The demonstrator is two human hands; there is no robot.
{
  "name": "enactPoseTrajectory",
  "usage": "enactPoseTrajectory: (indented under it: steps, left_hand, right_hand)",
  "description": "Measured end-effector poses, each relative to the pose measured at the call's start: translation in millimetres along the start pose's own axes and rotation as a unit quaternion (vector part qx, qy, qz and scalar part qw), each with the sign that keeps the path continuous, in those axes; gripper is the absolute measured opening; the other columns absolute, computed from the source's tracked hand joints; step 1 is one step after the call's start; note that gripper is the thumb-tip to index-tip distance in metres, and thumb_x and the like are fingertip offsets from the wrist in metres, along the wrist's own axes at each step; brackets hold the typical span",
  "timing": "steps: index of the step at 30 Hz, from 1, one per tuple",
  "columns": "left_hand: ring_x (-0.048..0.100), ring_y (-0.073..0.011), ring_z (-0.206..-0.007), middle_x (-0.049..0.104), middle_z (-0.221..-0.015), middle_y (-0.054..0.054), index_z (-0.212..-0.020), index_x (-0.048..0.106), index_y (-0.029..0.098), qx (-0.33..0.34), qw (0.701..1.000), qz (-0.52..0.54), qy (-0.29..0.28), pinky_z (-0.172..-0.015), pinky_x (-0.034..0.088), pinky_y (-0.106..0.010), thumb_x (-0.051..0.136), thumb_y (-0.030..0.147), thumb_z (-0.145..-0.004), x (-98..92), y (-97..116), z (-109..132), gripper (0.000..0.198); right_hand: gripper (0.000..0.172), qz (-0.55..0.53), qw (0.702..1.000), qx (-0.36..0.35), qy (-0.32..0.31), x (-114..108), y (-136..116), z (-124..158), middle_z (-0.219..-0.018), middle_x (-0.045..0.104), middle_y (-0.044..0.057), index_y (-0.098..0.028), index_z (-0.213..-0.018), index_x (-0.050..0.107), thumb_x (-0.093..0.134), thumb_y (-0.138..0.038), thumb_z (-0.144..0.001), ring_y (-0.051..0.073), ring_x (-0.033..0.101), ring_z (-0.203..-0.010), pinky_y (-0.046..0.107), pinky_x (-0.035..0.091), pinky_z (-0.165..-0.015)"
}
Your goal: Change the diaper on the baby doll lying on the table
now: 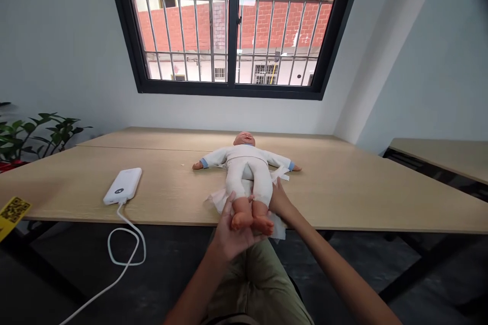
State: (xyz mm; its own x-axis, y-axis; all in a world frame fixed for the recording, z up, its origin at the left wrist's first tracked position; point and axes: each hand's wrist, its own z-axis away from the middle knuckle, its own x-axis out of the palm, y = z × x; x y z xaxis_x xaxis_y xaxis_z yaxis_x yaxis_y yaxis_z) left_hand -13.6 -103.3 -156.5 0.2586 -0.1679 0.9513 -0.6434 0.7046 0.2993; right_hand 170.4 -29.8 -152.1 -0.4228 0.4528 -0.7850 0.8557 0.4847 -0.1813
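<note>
A baby doll (pixel 244 167) in a white outfit with blue cuffs lies face up on the table, its head away from me and its bare feet toward me. My left hand (pixel 232 238) cups the doll's lower legs from below, with the thumb up along one side. Against the doll's other leg rests my right hand (pixel 281 199); its fingers are partly hidden behind the leg and some white cloth. Thin white material, perhaps a diaper (pixel 218 199), spreads out under the doll's legs. One corner hangs over the table's front edge.
A white power bank (pixel 124 185) lies on the wooden table (pixel 168 188) at left, its white cable (pixel 131 231) dropping off the front edge. A leafy plant (pixel 41 134) stands far left. A yellow tag with a code (pixel 14 213) is at the left edge. Another table (pixel 442 157) stands right.
</note>
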Motion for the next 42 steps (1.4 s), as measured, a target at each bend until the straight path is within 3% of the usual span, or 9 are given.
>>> enactPoseTrajectory:
  steps: [6,10,14,20,26,31,34,37,42]
  left_hand:
    - [0.067,-0.0265,-0.104,0.071,-0.098,-0.014,-0.108,0.061,0.01,0.03,0.989,-0.096,0.107,-0.1,0.047,-0.04,0.046,0.043,-0.098,8.3,9.1,32.7,0.037]
    - [0.07,-0.0198,-0.091,0.069,-0.104,-0.01,-0.124,0.051,0.013,0.104,0.972,-0.148,0.152,-0.09,0.054,-0.034,0.047,0.027,-0.097,14.7,12.7,41.8,0.03]
    - [0.07,-0.0201,-0.082,0.067,-0.097,-0.007,-0.14,0.034,0.018,0.18,0.926,-0.276,0.182,-0.082,0.056,-0.035,0.071,0.019,-0.079,6.9,22.0,43.4,0.071]
    - [0.06,-0.0235,-0.112,0.064,-0.118,-0.008,-0.118,0.063,0.019,0.371,0.681,-0.591,0.222,-0.101,0.043,-0.032,0.08,0.03,-0.068,-19.0,64.8,50.9,0.054]
    - [0.059,-0.0256,-0.11,0.065,-0.118,-0.009,-0.119,0.063,0.019,0.381,0.532,-0.721,0.229,-0.099,0.044,-0.037,0.066,0.029,-0.079,-40.7,84.6,55.0,0.041]
    - [0.046,-0.0318,-0.128,0.057,-0.131,-0.012,-0.122,0.065,0.024,0.383,0.291,-0.836,0.265,-0.107,0.038,-0.051,0.055,0.016,-0.084,-38.3,80.6,49.9,0.04]
    - [0.033,-0.0373,-0.14,0.05,-0.144,-0.012,-0.118,0.069,0.027,0.353,0.177,-0.887,0.239,-0.113,0.022,-0.063,0.051,0.008,-0.084,-30.1,76.9,47.4,0.043]
    - [0.027,-0.0379,-0.145,0.044,-0.151,-0.011,-0.122,0.067,0.027,0.34,0.162,-0.907,0.187,-0.116,0.01,-0.065,0.048,0.0,-0.081,-23.9,77.3,41.4,0.052]
    - [0.017,-0.0341,-0.149,0.041,-0.154,-0.006,-0.109,0.072,0.028,0.356,0.29,-0.881,0.112,-0.119,0.002,-0.06,0.049,-0.001,-0.081,-19.1,89.0,17.0,0.046]
  right_hand:
    - [0.039,-0.038,0.984,0.142,0.102,-17.4,-12.9,47.1,-0.116,0.065,0.017,-0.014,-0.111,0.065,0.032,-0.031,-0.099,0.028,0.061,-0.112,0.047,0.049,-0.097]
    - [0.044,-0.007,0.994,0.011,0.106,-25.1,-53.6,62.3,-0.136,0.055,0.012,-0.023,-0.133,0.053,0.049,-0.046,-0.095,0.027,0.05,-0.126,0.047,0.042,-0.104]
    - [0.04,0.034,0.993,-0.096,0.051,-21.2,-72.0,72.3,-0.133,0.06,0.005,-0.026,-0.116,0.063,0.059,-0.054,-0.089,0.027,0.047,-0.132,0.05,0.025,-0.116]
    - [0.028,0.109,0.988,-0.082,0.068,-37.5,-45.0,84.1,-0.12,0.068,0.006,-0.021,-0.099,0.066,0.057,-0.047,-0.093,0.027,0.055,-0.121,0.048,0.027,-0.114]
    - [0.032,0.161,0.986,-0.033,0.03,-52.5,-24.1,87.0,-0.119,0.068,0.01,-0.021,-0.097,0.069,0.058,-0.05,-0.091,0.032,0.053,-0.124,0.055,0.025,-0.115]
    - [0.067,0.142,0.987,-0.068,-0.013,-38.1,-36.1,82.0,-0.133,0.06,0.013,-0.018,-0.13,0.06,0.061,-0.065,-0.082,0.036,0.047,-0.13,0.059,0.02,-0.116]
    - [0.049,0.121,0.987,-0.095,-0.046,-28.7,-44.6,77.2,-0.132,0.062,0.01,-0.022,-0.132,0.059,0.058,-0.049,-0.091,0.031,0.054,-0.124,0.055,0.025,-0.115]
    - [0.03,0.119,0.987,-0.083,-0.067,-25.7,-45.2,70.7,-0.117,0.07,0.007,-0.023,-0.122,0.065,0.049,-0.03,-0.097,0.026,0.064,-0.108,0.051,0.034,-0.111]
    - [0.033,0.11,0.985,-0.075,-0.111,-33.6,-42.8,60.3,-0.11,0.072,0.007,-0.021,-0.123,0.065,0.048,-0.021,-0.095,0.026,0.066,-0.103,0.051,0.038,-0.108]
